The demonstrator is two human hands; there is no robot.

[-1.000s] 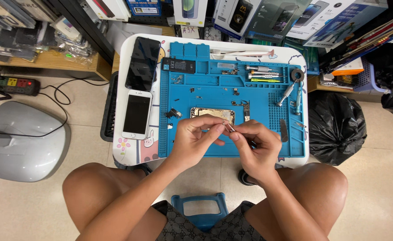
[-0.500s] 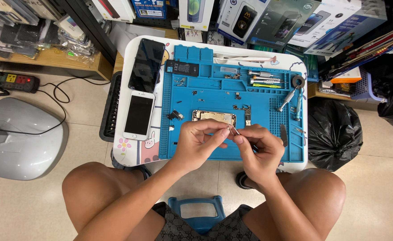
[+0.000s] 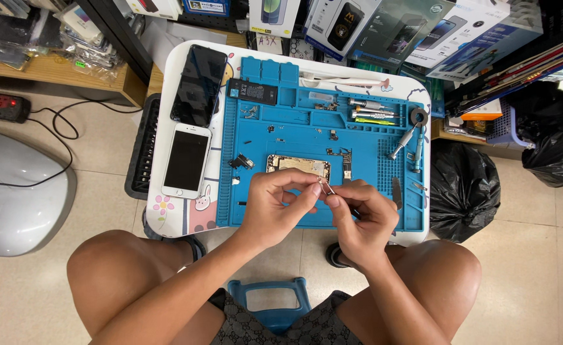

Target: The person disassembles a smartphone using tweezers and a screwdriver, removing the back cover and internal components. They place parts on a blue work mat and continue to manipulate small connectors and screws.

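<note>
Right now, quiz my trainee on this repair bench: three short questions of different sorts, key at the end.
1. True or false: the white phone lies on the blue mat.
2. What do the left hand and right hand pinch between their fingertips? A) a small metal part B) a black phone C) a screwdriver
3. Fill in: the opened phone body lies just beyond the ____.

Key: 1 false, it lies left of the mat, on the white table. 2 A. 3 hands.
</note>
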